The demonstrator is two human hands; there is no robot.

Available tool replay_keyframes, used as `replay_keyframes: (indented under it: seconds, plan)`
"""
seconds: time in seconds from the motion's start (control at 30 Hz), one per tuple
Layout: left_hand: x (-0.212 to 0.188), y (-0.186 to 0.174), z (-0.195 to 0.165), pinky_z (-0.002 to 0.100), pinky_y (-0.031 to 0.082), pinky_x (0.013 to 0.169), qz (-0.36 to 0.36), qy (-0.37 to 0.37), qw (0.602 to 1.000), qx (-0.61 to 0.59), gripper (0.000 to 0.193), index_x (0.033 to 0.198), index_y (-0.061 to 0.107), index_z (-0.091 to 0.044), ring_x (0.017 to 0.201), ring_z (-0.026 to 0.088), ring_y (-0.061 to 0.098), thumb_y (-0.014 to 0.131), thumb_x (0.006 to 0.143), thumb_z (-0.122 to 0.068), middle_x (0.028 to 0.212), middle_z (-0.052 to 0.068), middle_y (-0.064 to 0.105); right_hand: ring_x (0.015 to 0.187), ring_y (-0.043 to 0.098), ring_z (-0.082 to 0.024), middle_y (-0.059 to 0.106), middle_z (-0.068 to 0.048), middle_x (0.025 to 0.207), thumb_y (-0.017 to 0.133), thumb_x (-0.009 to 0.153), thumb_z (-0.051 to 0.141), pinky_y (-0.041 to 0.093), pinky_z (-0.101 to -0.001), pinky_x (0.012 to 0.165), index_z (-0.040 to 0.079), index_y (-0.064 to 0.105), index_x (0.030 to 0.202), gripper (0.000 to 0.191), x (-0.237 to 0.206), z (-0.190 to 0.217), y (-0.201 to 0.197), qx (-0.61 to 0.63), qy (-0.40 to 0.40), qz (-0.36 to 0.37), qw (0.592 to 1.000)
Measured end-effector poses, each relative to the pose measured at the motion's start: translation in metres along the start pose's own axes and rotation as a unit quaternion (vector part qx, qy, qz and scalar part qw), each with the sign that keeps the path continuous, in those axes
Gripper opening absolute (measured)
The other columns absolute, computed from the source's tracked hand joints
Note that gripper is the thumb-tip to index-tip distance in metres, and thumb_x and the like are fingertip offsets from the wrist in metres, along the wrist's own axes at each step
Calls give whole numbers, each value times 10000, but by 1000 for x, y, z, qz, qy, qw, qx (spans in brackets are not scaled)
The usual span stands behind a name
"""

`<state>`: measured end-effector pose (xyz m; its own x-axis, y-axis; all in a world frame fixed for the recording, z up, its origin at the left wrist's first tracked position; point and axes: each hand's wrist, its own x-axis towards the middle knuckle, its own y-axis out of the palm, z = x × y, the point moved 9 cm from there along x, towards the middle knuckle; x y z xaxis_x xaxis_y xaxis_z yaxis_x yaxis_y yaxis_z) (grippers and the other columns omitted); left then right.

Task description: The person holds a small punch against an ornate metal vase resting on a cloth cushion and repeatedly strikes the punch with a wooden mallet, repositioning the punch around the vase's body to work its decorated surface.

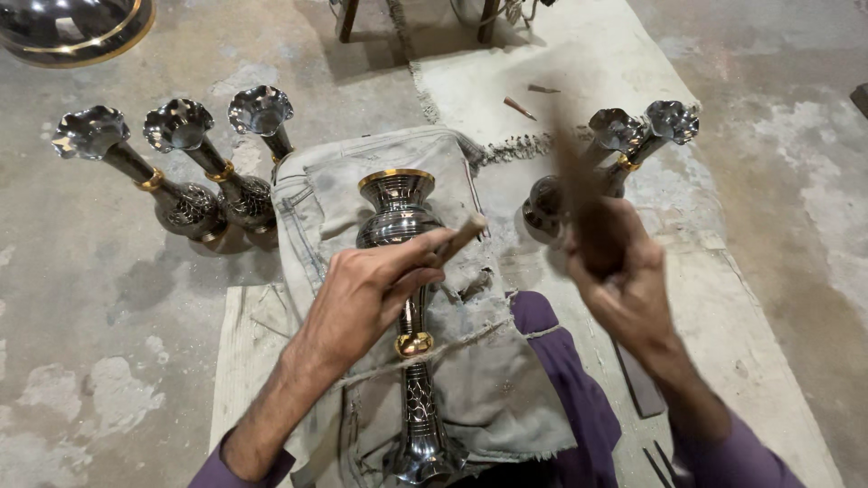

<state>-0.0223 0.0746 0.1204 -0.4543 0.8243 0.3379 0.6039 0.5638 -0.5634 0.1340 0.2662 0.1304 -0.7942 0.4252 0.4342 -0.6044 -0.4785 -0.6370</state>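
Dark polished metal vase [404, 271] lies across the cloth [506, 380] on my lap, my left hand [362, 294] pinching a short punch [459, 237] to it, right hand [624, 280] gripping a blurred mallet [579, 194]; five vases [190, 163] stand by, seemingly finished.

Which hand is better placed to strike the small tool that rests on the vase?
The right hand, probably. It is raised and blurred, gripping a wooden striker. The left hand is busy: it pinches the small tool against the vase lying on the cloth.

Under the hands a glossy dark metal vase [402, 235] with polished brass bands lies on frayed, matt grey cloth [488, 380] over rough, dusty concrete floor [90, 316].
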Motion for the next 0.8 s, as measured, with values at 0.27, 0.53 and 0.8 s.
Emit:
replay_keyframes:
  seconds: [0.27,0.53,0.8]
  plan:
    - [10,16,-6,358,592,564,117,36,991,60,472,1334,659,-214,605,165,723,731,868,-193,966,28,807,935,694,-178,705,-72,1047,666,911,-45,636,-332,815,98,643,1169,296,-46,-35,21,243,53,-41,968]
    - [12,31,0,359,501,434,195,48,973,116,480,1330,680,-271,535,137,647,671,901,-55,963,-8,809,678,685,-184,706,-61,831,675,902,52,595,-332,617,76,634,1180,281,-94,-78,36,28,148,-51,987]
    - [-45,-18,21,316,693,886,-121,7,987,-106,394,1362,622,-120,1046,213,797,679,976,-66,1173,81,777,873,736,-160,717,-88,936,748,801,44,638,-341,785,21,608,1124,353,-131,-61,42,249,179,39,951]
